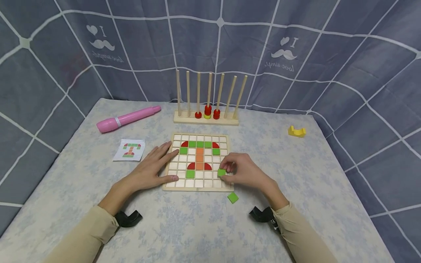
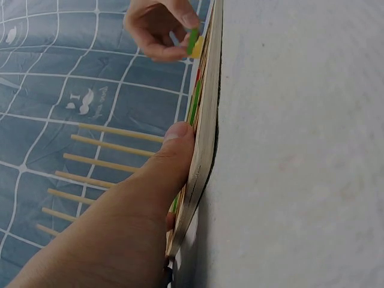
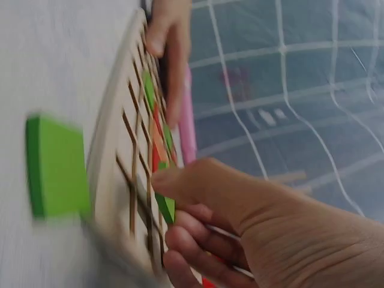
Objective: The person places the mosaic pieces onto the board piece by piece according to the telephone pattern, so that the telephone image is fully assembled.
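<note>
A square wooden grid board (image 1: 198,185) lies mid-table, its cells holding green squares, orange squares and red quarter-rounds in a T-like pattern. My left hand (image 1: 149,170) rests on the board's left edge, fingers spread, thumb on the lower left corner. Over the board's lower right part, my right hand (image 1: 245,170) pinches a green square tile (image 1: 222,172) between thumb and fingers. The right wrist view shows that tile held just above the board. Another green tile (image 1: 232,197) lies on the table just below the board's lower right corner.
A pattern card (image 1: 129,150) and a pink tube-shaped object (image 1: 129,118) lie at left. Behind the board stands a wooden peg rack (image 1: 205,120) with red and yellow rings. A yellow notched block (image 1: 296,132) sits far right. A grey-blue curtain (image 1: 194,44) hangs behind the table.
</note>
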Demonstrator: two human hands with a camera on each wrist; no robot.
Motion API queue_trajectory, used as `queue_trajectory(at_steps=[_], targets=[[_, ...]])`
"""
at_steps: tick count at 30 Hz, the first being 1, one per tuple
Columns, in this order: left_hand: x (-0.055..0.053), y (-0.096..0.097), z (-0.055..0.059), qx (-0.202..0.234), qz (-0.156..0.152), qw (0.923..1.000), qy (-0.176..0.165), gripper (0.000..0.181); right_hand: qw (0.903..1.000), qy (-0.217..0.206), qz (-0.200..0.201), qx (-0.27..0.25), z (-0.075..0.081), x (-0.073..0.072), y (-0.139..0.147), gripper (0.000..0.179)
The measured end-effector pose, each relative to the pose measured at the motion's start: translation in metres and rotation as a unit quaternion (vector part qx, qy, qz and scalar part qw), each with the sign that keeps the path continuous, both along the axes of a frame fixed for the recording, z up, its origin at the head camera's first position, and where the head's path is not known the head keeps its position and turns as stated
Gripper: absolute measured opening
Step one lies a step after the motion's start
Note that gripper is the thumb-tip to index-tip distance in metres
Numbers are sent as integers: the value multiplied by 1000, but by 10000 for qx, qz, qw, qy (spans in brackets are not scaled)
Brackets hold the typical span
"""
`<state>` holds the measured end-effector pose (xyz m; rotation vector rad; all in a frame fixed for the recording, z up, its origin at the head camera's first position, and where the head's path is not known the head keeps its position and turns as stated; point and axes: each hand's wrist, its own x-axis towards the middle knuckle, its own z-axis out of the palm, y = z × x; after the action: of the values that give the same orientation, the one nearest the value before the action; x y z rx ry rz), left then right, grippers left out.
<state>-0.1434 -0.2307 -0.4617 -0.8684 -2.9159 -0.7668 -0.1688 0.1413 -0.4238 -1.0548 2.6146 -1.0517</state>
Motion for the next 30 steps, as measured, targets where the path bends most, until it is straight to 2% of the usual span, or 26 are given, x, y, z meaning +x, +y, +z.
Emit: queue_trajectory(at_steps=[6,12,24,30], targets=[[-1,1,0,-51,-3,10000,3,96,9993,169,137,305,3,-1,-38,20],[-3,3,1,-97,18,9999,-81,96,9987,150,377,320,2,0,-57,19],[-2,2,1,-95,55,9999,-115,97,9992,-57,369,129,-3,6,-67,20],[-1,1,0,-103,96,9998,-110,97,9992,-9,386,53,-1,10,-57,21]])
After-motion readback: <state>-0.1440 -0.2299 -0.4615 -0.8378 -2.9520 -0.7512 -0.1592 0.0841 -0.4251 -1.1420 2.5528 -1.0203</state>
